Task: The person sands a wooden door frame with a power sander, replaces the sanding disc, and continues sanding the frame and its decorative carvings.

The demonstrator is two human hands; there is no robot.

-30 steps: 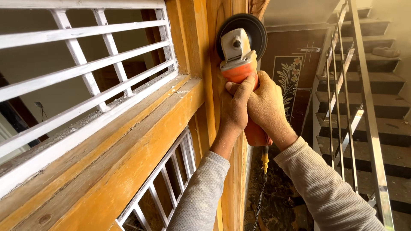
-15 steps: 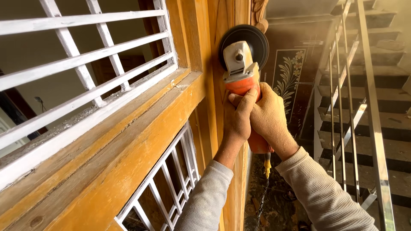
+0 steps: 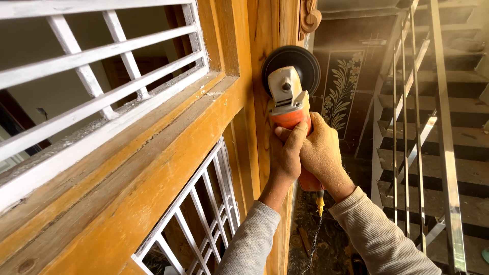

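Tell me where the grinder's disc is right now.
In the head view, the disc sits upper centre, pressed flat against the wooden post, just above both hands and left of the stair railing.

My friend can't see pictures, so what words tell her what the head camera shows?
Two dusty hands, left and right, grip an orange angle grinder, its round black disc against an upright yellow-brown wooden frame post. White metal window bars are left, a steel stair railing right.

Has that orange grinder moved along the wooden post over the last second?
Yes. The orange grinder has slid down the wooden post, away from the carved knob above it; both hands remain wrapped around its body.
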